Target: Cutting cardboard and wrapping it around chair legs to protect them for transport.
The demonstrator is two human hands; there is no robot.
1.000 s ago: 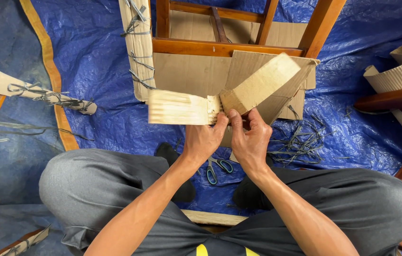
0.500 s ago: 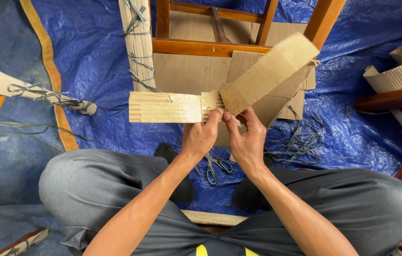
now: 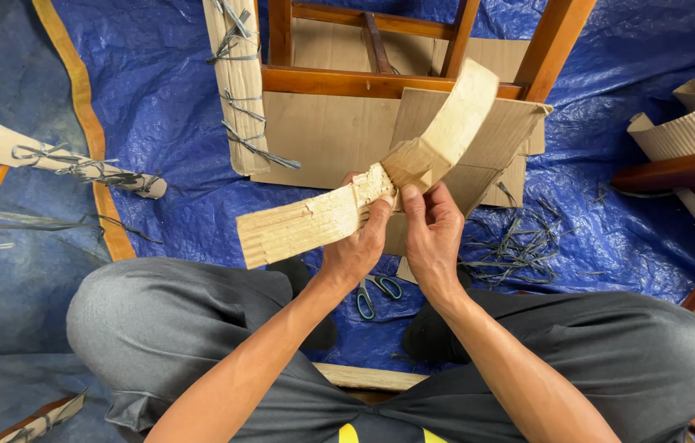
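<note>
- A corrugated cardboard strip (image 3: pixel 339 215) is held at the centre, bent at its middle, one end toward 8 o'clock, the other toward 1 o'clock.
- The fold is pinched by the left hand (image 3: pixel 356 246) and the right hand (image 3: pixel 434 238), fingers pressed together.
- It is judged light and soft, easily creased; it is best gripped beside the fold.

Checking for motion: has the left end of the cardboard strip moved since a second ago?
Yes. The cardboard strip tipped its left end downward, away from the wrapped chair leg.

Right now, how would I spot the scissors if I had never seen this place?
Start at the blue tarp spread over the floor. Between the seated person's knees, just below the left hand and right hand, lie the scissors. Their teal handle loops stand out.
</note>
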